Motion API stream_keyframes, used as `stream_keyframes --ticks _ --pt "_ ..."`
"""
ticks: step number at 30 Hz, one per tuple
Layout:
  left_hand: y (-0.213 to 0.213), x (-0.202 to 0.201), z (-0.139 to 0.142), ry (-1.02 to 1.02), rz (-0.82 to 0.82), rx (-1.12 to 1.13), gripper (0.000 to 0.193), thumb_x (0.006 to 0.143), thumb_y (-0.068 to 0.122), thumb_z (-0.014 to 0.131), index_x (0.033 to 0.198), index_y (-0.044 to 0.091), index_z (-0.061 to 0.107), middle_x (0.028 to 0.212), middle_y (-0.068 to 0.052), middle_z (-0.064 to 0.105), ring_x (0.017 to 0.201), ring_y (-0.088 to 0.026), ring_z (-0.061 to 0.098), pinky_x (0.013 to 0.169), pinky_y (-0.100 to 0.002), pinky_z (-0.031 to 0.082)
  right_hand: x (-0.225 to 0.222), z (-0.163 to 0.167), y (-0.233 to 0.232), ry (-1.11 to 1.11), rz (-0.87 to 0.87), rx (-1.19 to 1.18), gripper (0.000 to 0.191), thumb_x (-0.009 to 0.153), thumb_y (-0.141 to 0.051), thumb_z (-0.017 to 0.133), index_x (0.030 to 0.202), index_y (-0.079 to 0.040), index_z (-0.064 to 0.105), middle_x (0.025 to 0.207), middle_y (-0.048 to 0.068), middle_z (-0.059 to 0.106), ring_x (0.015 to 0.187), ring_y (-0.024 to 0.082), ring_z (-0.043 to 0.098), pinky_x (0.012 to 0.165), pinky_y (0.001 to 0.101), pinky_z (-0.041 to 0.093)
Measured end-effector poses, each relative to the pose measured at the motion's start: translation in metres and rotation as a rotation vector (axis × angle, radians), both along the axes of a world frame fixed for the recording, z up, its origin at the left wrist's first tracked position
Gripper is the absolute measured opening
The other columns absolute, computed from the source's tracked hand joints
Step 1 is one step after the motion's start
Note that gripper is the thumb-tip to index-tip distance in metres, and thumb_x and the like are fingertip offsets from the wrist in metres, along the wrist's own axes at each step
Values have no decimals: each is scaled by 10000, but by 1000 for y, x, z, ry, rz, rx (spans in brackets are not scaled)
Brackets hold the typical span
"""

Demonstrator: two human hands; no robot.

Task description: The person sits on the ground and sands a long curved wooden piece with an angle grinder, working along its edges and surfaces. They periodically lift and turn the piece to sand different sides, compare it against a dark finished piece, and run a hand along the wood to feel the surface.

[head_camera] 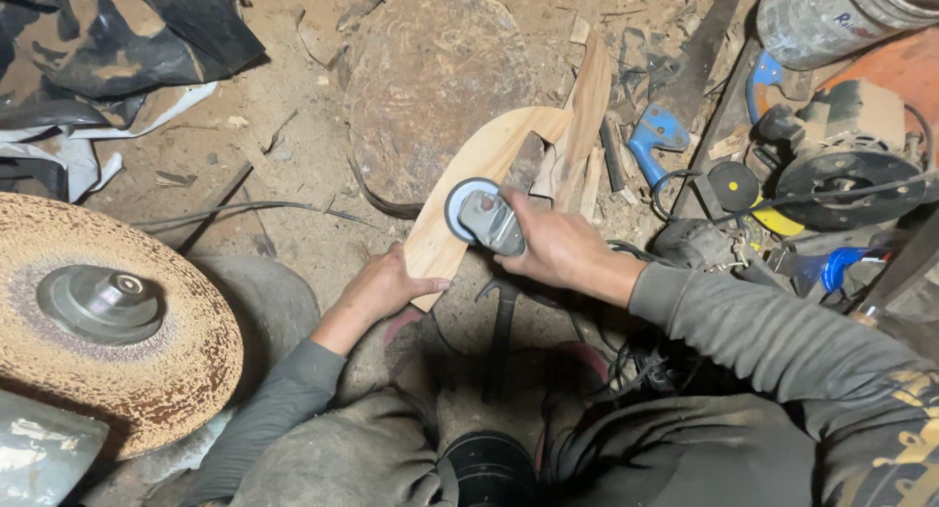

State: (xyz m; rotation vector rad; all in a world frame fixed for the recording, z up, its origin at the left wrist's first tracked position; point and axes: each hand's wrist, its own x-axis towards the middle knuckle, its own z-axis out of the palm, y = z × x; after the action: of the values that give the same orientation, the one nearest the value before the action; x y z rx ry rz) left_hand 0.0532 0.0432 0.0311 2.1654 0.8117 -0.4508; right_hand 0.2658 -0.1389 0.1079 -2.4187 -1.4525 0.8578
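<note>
Kneeling posture: the person's legs in dusty grey trousers (362, 458) fill the near edge, with both grey sleeves reaching forward over the dirt floor (293, 233).
Left hand: the left hand (383, 287) lies nearly flat, fingers spread, pressing down the near end of the curved wooden board (469, 189); it pins rather than grips.
Right hand: the right hand (553, 248) is closed around the body of a small angle grinder (486, 219), whose round disc rests on the board's middle.
Board position: centre of the scene, near end under the left palm, far end curving right toward a leaning wood offcut (590, 106).
Board handling: thin, stiff and likely light, so it would skid or chatter under the disc unless held down; the broad near end, well clear of the disc, looks the safest place to hold, and the sanded face is probably dusty and slick.
Left side: a large worn abrasive wheel (117, 321) with a metal hub sits near left.
Right side: blue-handled tools (657, 135), a black cable and a motor unit (846, 170) crowd together.
Far centre: a round tree-stump block (430, 77) stands beyond the board, wood chips scattered about it.
</note>
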Motion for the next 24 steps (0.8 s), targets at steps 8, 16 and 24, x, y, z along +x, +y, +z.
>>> stream_keyframes --ticks 8,16,24 --pt "-2 0 0 43 -5 7 999 659 632 849 1239 -126 557 1060 -333 701 1010 -417 731 864 -448 587 73 -8 5 -2 -418 134 911 814 -386 807 1480 -49 284 1121 314 690 1001 440 710 889 464 580" --pt "-6 6 13 -175 31 -72 904 661 547 868 1278 -51 585 1029 -275 744 968 -369 742 804 -439 577 112 -27 -28 -109 -613 309 881 841 -368 863 1416 -1 305 1152 329 663 1077 461 675 935 478 531" --pt "21 37 -1 -197 -66 8 753 819 551 833 1153 -75 579 873 -243 720 708 -309 702 645 -411 555 109 -25 -18 -168 -517 435 851 866 -356 894 1430 -19 352 1160 304 685 1070 468 688 928 496 539"
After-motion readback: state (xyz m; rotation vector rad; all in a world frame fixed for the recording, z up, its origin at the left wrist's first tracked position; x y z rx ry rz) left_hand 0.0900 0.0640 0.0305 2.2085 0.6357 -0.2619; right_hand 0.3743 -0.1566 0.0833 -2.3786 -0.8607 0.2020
